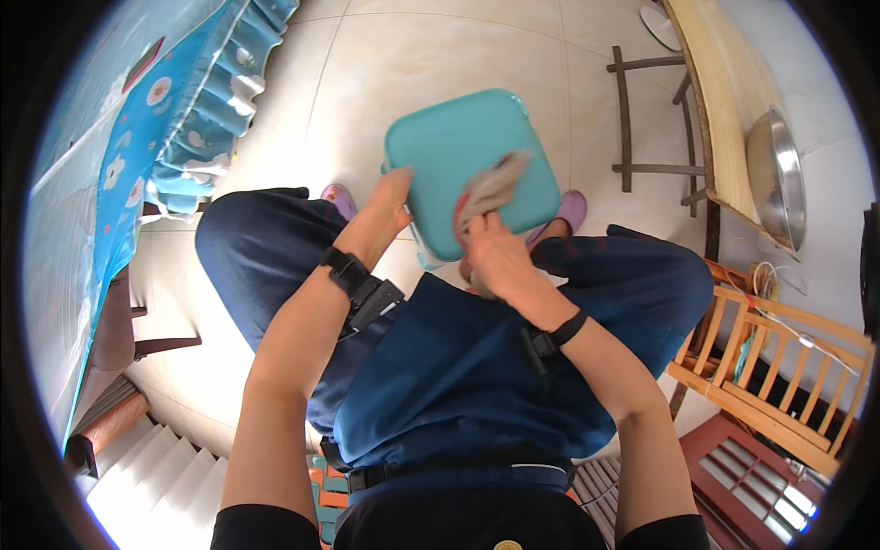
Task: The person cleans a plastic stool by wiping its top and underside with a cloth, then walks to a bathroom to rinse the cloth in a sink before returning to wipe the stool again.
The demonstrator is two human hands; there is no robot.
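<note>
A teal plastic box or stool with a flat, rounded-corner top (440, 148) stands on the floor between the feet. Its left edge is held by my left hand (393, 197), fingertips at the rim. My right hand (496, 253) grips a crumpled beige-grey cloth (496, 184) with a reddish trim. The cloth lies over the right part of the teal top and looks blurred, and its lower end hangs beneath the hand. What the fingers of my right hand touch under the cloth is hidden.
Pale floor tiles (440, 48) surround the box. On the right, a wooden table (729, 117) bears a steel bowl (790, 182). A slatted wooden rack (770, 371) stands below it. Blue floral fabric (148, 130) hangs at left, near a dark chair leg (168, 346). Purple shoes (570, 208) flank the box.
</note>
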